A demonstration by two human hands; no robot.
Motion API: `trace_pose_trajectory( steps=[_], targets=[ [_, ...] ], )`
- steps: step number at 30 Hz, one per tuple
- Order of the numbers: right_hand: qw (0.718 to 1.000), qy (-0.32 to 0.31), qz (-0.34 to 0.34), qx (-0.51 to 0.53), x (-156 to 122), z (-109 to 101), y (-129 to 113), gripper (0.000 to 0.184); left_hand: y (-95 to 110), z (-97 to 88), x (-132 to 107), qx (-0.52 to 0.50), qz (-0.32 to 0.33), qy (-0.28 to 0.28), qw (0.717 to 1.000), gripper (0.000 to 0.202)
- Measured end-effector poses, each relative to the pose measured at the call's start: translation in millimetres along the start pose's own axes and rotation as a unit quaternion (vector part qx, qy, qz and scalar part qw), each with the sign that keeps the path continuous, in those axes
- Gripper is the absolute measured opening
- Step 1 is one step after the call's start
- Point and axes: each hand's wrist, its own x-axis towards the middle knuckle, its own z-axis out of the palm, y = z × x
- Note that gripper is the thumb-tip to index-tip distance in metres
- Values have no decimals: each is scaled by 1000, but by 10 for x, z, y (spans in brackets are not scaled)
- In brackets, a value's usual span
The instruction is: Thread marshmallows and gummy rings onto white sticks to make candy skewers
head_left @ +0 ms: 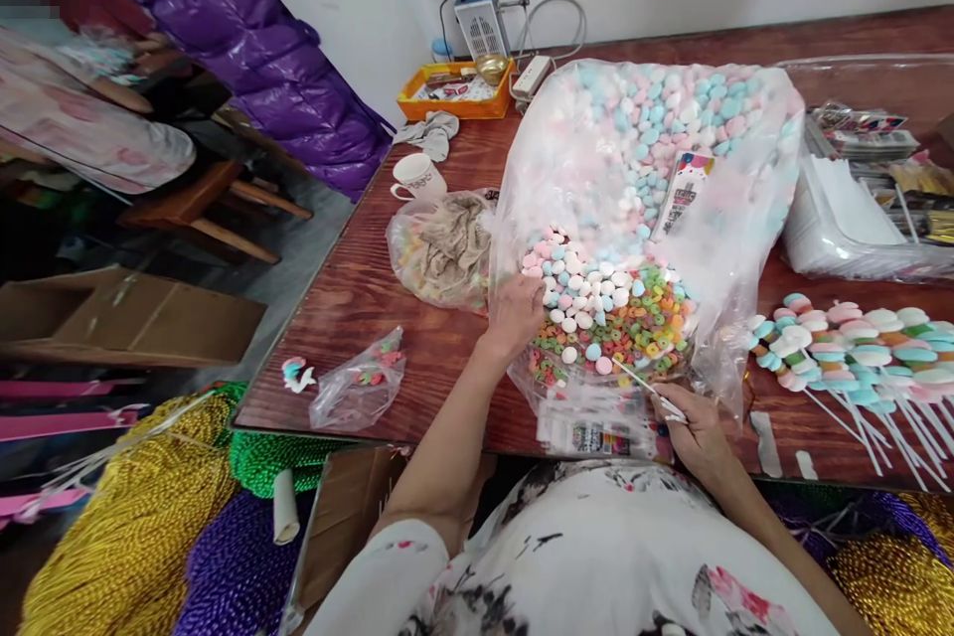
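Note:
My left hand (518,316) is at the left edge of the candy pile, fingers curled together; whatever they pinch is hidden. My right hand (693,427), near the table's front edge, is closed around several white lollipop sticks (672,409). One stick (633,376) points up and left, its tip close to a pink candy (603,366). Between my hands lie pink, white and blue round candies (585,283) and colourful ring-shaped candies (660,318). They spill from a large clear plastic bag (552,159) full of more. Printed wrappers (596,432) lie in front of the pile.
Finished candy skewers (857,343) lie on the right, below a clear plastic bin (842,229). On the left are a small bag (365,378), a mug (418,179) and a bag with a cloth (454,238). An orange tray (456,104) stands behind. Another person sits far left.

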Motion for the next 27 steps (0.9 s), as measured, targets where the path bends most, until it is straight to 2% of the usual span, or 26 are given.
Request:
trace_pose_trajectory(
  steps=[2,4,7,10,14,18,21,23,25,27],
  targets=[
    [1000,6,-7,5,4,0,-10,30,-13,45,-97,82,28,10,996,26],
    [1000,9,-12,1,16,0,-27,29,-26,82,-198,119,68,2,991,32],
    [1000,9,-15,-9,39,3,-63,26,-44,119,-315,124,129,-26,984,42],
    [1000,26,3,-7,41,0,-106,21,-53,136,-389,119,148,-21,982,47],
    [996,68,61,-4,36,-28,-176,20,-68,154,-441,100,189,-4,977,39],
    [995,64,78,-1,76,-46,-220,21,-71,143,-425,36,226,30,973,25],
    [997,55,53,-7,91,-36,-214,21,24,75,-417,-97,146,99,980,11],
    [998,46,34,-14,81,-29,-215,20,164,3,-445,-236,60,118,963,10],
    [999,37,11,-16,65,-27,-238,16,348,-71,-500,-386,-32,93,917,15],
    [1000,23,-12,-11,61,-31,-283,15,541,-124,-570,-500,-118,53,857,22]
  ],
)
